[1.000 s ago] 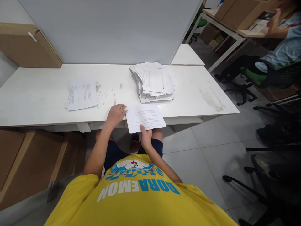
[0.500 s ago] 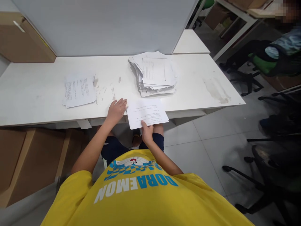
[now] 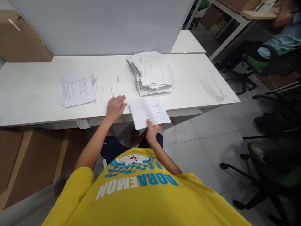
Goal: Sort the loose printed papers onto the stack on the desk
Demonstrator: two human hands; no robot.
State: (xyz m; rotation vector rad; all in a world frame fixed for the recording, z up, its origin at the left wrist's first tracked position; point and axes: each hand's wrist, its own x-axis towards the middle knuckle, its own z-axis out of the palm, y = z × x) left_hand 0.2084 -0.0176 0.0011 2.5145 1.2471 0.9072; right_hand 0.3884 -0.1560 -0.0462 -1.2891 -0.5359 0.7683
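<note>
Evidently, right hand (image 3: 152, 132) pinches printed sheets (image 3: 149, 110) — thumb uppermost, presumably for steadiness — left hand (image 3: 114, 108) on desk (image 3: 190, 84), grasp unclear.

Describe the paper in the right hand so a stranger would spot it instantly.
Find the long white desk before the grey partition panel. At its near edge, a bare right hand holds white rectangular printed paper. Unlike the thick, untidy white paper pile beyond it, this paper juts past the desk's edge.
</note>
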